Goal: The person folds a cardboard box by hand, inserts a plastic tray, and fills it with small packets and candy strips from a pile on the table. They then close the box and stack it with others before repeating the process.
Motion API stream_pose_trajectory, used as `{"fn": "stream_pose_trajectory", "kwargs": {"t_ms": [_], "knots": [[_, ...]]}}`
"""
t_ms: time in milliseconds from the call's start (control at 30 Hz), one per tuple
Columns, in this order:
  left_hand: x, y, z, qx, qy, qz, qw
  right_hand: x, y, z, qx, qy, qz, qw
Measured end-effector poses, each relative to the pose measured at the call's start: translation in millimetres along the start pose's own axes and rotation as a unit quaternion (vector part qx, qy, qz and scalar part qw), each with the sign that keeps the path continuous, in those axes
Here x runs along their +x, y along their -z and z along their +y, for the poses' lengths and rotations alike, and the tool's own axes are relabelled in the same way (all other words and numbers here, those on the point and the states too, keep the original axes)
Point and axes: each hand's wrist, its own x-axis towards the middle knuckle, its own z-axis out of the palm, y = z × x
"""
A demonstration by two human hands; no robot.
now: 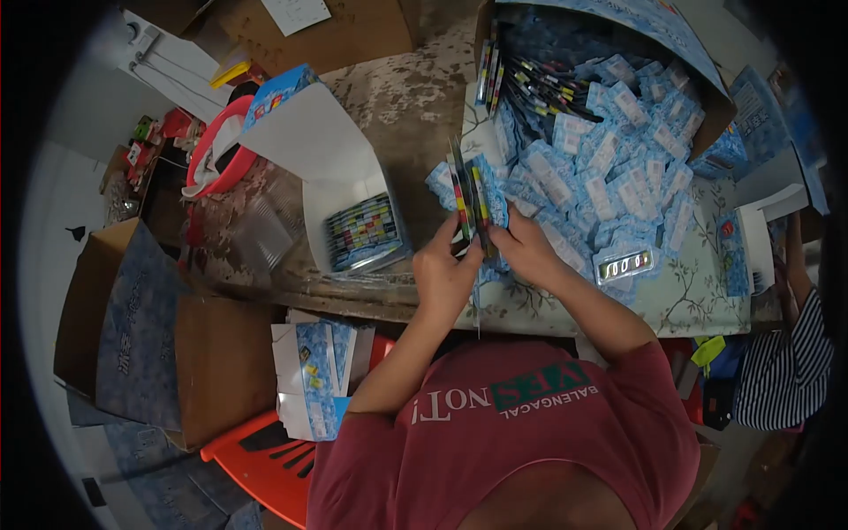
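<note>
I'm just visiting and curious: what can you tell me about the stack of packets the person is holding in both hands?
The stack of packets is a thin bundle of flat, glossy-looking sleeves, blue and white, with yellow, red and green bits along dark edges. It stands on edge, roughly upright, slightly fanned. The left hand and right hand grip its lower end from either side, beside a heap of similar packets on the table.

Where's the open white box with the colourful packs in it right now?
In the head view, the open white box stands on the table, just left of the left hand, which with the right hand holds thin packs.
</note>
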Motion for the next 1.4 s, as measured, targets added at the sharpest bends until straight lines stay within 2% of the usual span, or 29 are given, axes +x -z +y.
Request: {"fn": "stream_pose_trajectory", "kwargs": {"t_ms": [67, 100, 133, 200, 267, 333, 400, 467, 500, 533, 567, 600, 633, 667, 733, 767, 833, 867, 933, 1033, 1100, 1167, 1200, 1233, 1267, 1300, 1333, 1367, 1400], "knots": [[-28.9, 5.8, -25.3, 0.093, 0.063, -0.073, 0.991, -3.4, -17.5, 33.0, -0.052, -0.063, -0.069, 0.994], [-34.7, 6.3, -28.8, 0.083, 0.138, -0.119, 0.98, -4.0, -22.3, 40.7, -0.111, -0.117, -0.134, 0.978], [-44.7, 3.2, -36.0, 0.084, 0.143, -0.117, 0.979, -4.2, -25.4, 36.2, -0.116, -0.153, -0.146, 0.971], [-56.5, -6.5, -59.7, -0.044, 0.123, -0.079, 0.988, -2.0, -32.5, 50.6, -0.088, -0.134, -0.116, 0.98], [-66.0, 0.8, -83.4, -0.05, 0.122, -0.106, 0.986, -6.5, -30.9, 51.4, -0.064, -0.118, -0.078, 0.988], [-77.5, -0.5, -102.5, -0.059, 0.122, -0.133, 0.982, -21.9, -23.0, 31.6, -0.102, -0.102, -0.16, 0.977], [-89.2, -2.7, -116.5, -0.163, 0.097, -0.12, 0.975, -49.6, -29.4, 20.5, -0.134, -0.079, -0.176, 0.972], [-86.6, -3.1, -120.5, -0.158, 0.149, -0.134, 0.967, -74.1, -43.8, 36.4, -0.238, 0.037, -0.084, 0.967], [-83.8, -4.6, -121.9, -0.152, 0.199, -0.149, 0.957, -74.5, -41.3, 37.5, -0.24, 0.036, -0.085, 0.966], [-77.7, -2.4, -116.0, -0.156, 0.199, -0.149, 0.956, -72.2, -36.8, 39.0, -0.201, -0.047, -0.11, 0.972], [-69.7, 2.7, -110.5, -0.083, 0.16, -0.149, 0.972, -69.2, -31.4, 40.7, -0.159, -0.129, -0.131, 0.97], [-60.7, 5.2, -105.1, -0.009, 0.118, -0.147, 0.982, -66.5, -25.5, 46.8, -0.161, -0.13, -0.129, 0.97], [-51.5, 3.3, -103.9, 0.003, 0.037, -0.069, 0.997, -62.9, -19.9, 54.5, -0.158, -0.122, -0.124, 0.972], [-41.9, 5.1, -103.0, 0.002, 0.034, -0.07, 0.997, -59.9, -16.5, 60.8, -0.154, -0.113, -0.117, 0.975], [-22.5, 10.6, -99.5, 0.168, -0.102, -0.121, 0.973, -53.6, -10.4, 55.7, -0.167, -0.093, -0.124, 0.974], [-12.2, 10.0, -95.8, 0.165, -0.105, -0.12, 0.973, -50.9, -7.6, 51.6, -0.181, -0.073, -0.135, 0.972], [5.4, 9.3, -84.4, 0.248, -0.186, -0.253, 0.916, -50.6, -10.7, 41.2, -0.216, -0.097, -0.133, 0.962], [13.3, 8.2, -83.8, 0.248, -0.186, -0.252, 0.917, -51.9, -11.9, 37.0, -0.25, -0.12, -0.133, 0.952], [26.9, 9.1, -82.4, 0.31, -0.204, -0.391, 0.843, -57.9, -6.6, 34.5, -0.263, -0.124, -0.132, 0.948], [33.9, 18.0, -76.2, 0.281, -0.156, -0.462, 0.827, -76.0, 9.4, 37.1, -0.244, -0.135, -0.137, 0.95], [33.1, 25.9, -64.7, 0.304, -0.138, -0.468, 0.819, -84.4, 31.3, 42.9, -0.214, -0.141, -0.144, 0.956], [23.7, 32.1, -57.1, 0.325, -0.116, -0.474, 0.81, -90.3, 56.6, 47.7, -0.168, -0.032, -0.183, 0.968], [16.6, 35.0, -55.0, 0.282, -0.132, -0.383, 0.87, -89.7, 66.2, 43.4, -0.166, -0.035, -0.184, 0.968], [14.7, 36.2, -54.0, 0.237, -0.149, -0.286, 0.916, -84.5, 76.8, 36.9, -0.143, -0.055, -0.141, 0.978], [13.9, 33.7, -59.2, 0.237, -0.15, -0.29, 0.915, -78.7, 82.7, 34.8, -0.12, -0.075, -0.096, 0.985], [10.8, 28.9, -70.7, 0.322, -0.208, -0.232, 0.894, -71.7, 80.8, 41.5, -0.118, -0.078, -0.095, 0.985], [7.5, 24.8, -82.4, 0.401, -0.262, -0.17, 0.861, -62.3, 74.6, 52.6, -0.003, -0.098, -0.017, 0.995], [10.4, 20.2, -94.2, 0.401, -0.261, -0.17, 0.862, -52.3, 68.6, 61.8, 0.11, -0.114, 0.062, 0.985], [17.9, 15.2, -106.9, 0.399, -0.239, -0.175, 0.868, -41.4, 63.1, 66.3, 0.11, -0.112, 0.061, 0.986]]}}
